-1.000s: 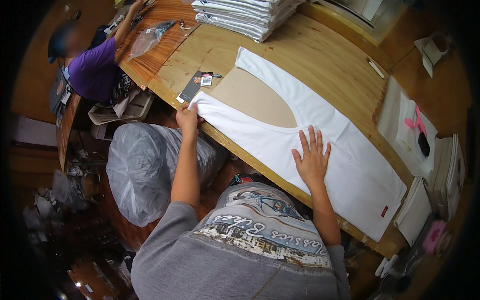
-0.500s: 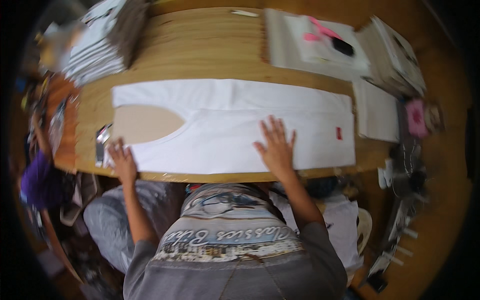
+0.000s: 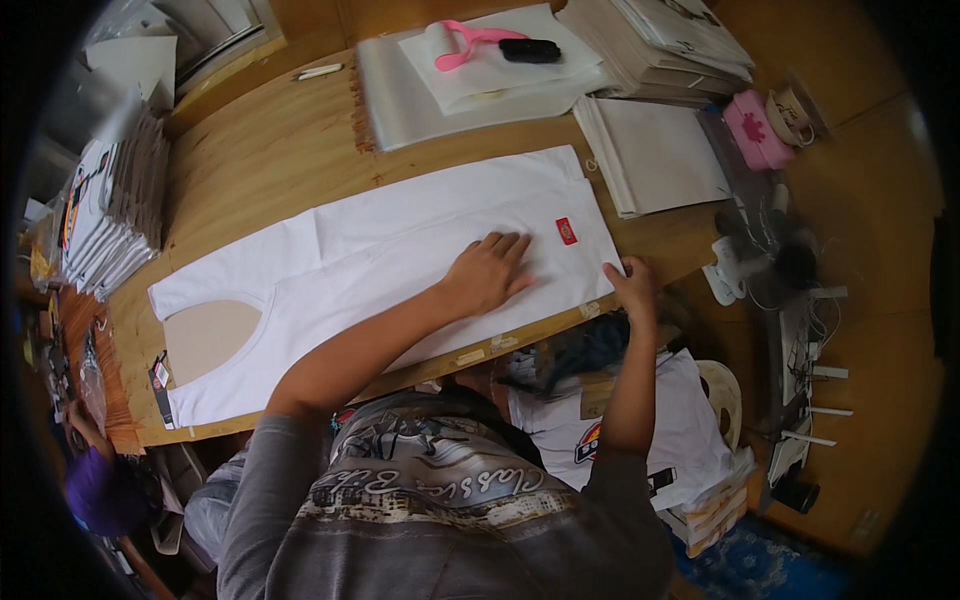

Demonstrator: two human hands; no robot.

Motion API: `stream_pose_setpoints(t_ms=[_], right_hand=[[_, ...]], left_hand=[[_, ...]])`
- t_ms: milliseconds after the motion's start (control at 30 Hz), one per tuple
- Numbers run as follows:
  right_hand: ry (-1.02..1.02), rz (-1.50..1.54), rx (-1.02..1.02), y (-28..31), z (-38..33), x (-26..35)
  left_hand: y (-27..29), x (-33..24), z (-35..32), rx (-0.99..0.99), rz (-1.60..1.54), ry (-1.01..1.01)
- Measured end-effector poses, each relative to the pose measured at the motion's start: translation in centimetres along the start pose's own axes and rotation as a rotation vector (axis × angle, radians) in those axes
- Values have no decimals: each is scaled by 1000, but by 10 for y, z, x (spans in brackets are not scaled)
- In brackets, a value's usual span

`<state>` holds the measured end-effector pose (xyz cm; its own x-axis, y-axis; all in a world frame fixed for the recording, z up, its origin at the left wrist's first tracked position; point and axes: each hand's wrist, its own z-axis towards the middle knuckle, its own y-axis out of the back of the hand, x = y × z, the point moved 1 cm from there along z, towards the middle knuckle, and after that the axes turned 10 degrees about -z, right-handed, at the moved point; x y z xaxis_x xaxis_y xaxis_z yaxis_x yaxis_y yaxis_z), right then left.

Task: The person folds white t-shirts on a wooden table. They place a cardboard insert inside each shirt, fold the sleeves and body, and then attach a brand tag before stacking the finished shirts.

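A white tank top (image 3: 370, 250) lies lengthwise on the wooden table, slanting up to the right. A beige board shows through its scooped neck opening (image 3: 210, 338), and a black hang tag (image 3: 160, 385) sits by the shoulder end. Near the hem is a small red label (image 3: 566, 231). My left hand (image 3: 488, 275) rests on the fabric left of that label, fingers laid out flat. At the near corner of the hem, my right hand (image 3: 632, 286) has its thumb and fingers closed on the edge of the cloth.
Clear plastic sheets (image 3: 400, 105) bear a pink-handled lint roller (image 3: 465, 45) and a black brush (image 3: 530, 50). Boards (image 3: 655, 155) and a pink box (image 3: 757, 130) stand at the right. Packed shirts (image 3: 120, 210) are stacked far left. Beyond them, another person (image 3: 100, 490) wears purple.
The view has swung right. My left hand has moved from the shoulder end to the middle of the tank top, and my right hand from its middle to the hem corner, closing there.
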<state>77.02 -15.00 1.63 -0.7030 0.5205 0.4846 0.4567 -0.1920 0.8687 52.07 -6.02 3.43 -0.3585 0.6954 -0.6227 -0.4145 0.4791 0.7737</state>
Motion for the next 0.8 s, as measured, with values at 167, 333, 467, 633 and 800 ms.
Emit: stream_pose_setpoints(t_ms=[167, 333, 467, 633, 800], right_hand=[[141, 541, -143, -10, -9, 22], [818, 74, -247, -17, -72, 120], [1037, -114, -87, -43, -98, 124], [853, -321, -276, -46, -105, 95], [838, -308, -121, -40, -101, 79]], left_hand=[[10, 3, 72, -20, -591, 534], [37, 26, 44, -90, -1433, 813], [28, 37, 18, -437, -1223, 751], [27, 28, -6, -560, -734, 651], [17, 31, -12, -536, -138, 477]])
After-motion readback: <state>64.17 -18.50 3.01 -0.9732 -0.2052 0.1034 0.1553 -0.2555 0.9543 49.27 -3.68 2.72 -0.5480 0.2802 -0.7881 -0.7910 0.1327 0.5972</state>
